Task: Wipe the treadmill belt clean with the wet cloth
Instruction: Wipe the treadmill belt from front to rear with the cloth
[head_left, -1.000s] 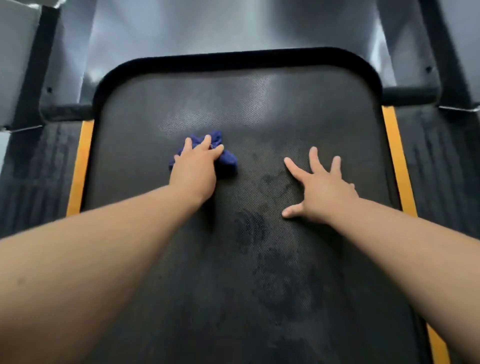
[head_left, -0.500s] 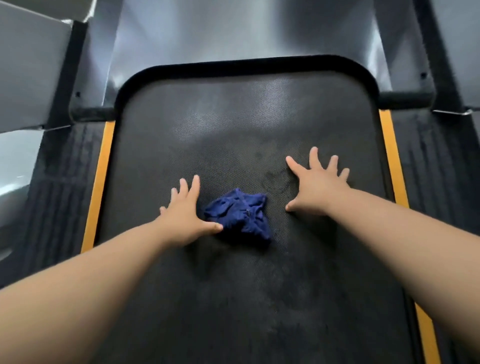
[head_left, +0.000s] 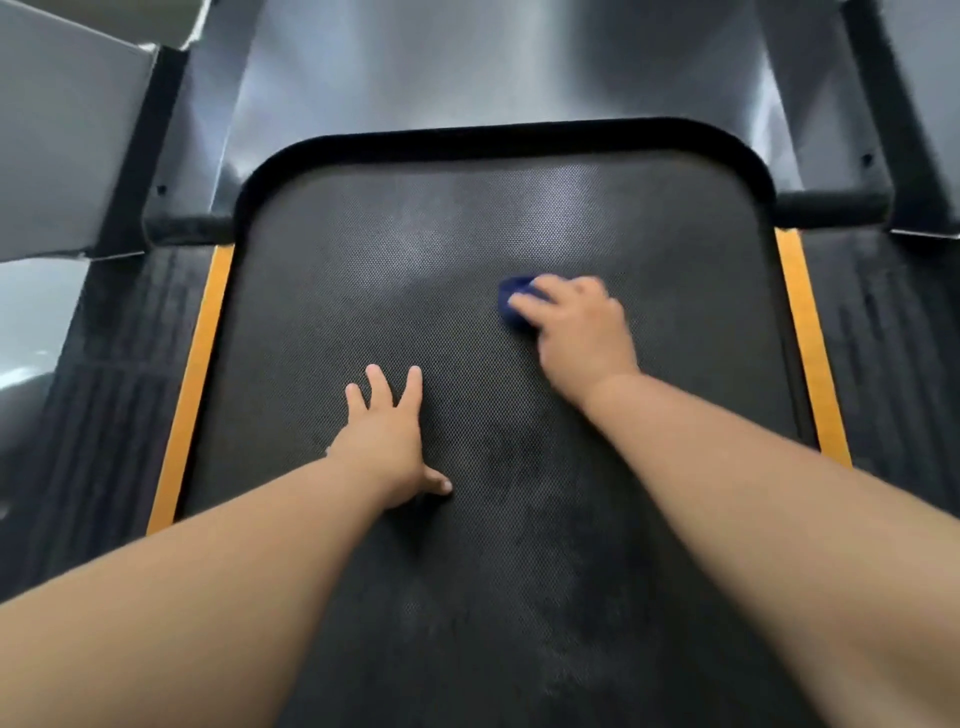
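Note:
The black textured treadmill belt (head_left: 483, 545) fills the middle of the view, with dull smears near its centre. A bunched dark blue wet cloth (head_left: 511, 301) lies on the belt's far right part. My right hand (head_left: 576, 332) covers most of it, fingers bent over the cloth and gripping it against the belt; the hand is motion-blurred. My left hand (head_left: 387, 441) rests flat on the belt left of centre, fingers spread, holding nothing.
Orange strips (head_left: 195, 374) (head_left: 810, 343) run along both belt edges, with ribbed black side rails (head_left: 104, 395) outside them. The grey motor cover (head_left: 493, 67) rises at the far end, and grey uprights (head_left: 67, 130) stand at both sides.
The cloth went from under my left hand to lying loose between both hands, and now my right hand has it farther up and to the right. My left hand has settled flat on the belt.

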